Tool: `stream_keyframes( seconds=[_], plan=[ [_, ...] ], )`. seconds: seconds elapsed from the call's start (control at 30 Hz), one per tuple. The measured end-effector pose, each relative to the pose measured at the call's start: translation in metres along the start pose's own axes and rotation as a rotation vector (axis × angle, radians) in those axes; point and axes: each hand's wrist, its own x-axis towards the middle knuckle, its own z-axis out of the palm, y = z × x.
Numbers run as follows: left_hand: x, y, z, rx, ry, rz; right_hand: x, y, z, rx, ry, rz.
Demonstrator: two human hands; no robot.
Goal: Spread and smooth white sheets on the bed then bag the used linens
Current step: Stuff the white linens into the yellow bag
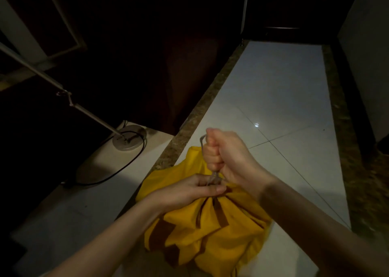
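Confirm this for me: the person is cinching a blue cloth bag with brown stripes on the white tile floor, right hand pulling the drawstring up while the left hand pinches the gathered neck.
One detail is wrong: the cloth bag is yellow, not blue, as the head view shows. The rest stands: brown stripes, white tile floor, right hand pulling the drawstring up, left hand pinching the gathered neck.

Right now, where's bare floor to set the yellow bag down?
Bare white tile runs ahead of both hands, between the two speckled stone borders. Left of the yellow bag is tighter: the lamp base and its black cord take up that paler patch.
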Motion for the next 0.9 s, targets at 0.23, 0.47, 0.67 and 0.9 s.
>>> stream_keyframes(
  seconds=[0.23,0.47,0.67,0.9],
  plan=[
    [0.012,0.009,0.003,-0.03,0.141,0.146,0.029,-0.005,0.006,-0.214,-0.128,0.121],
    [0.028,-0.02,0.025,0.057,0.191,0.127,0.029,-0.005,-0.017,-0.004,0.014,0.182],
    [0.01,0.03,0.029,0.074,0.277,0.366,0.012,-0.062,0.003,0.249,-0.048,0.027],
    [0.02,0.019,0.0,0.066,0.317,0.285,0.049,-0.047,0.01,0.075,-0.027,0.067]
  ],
)
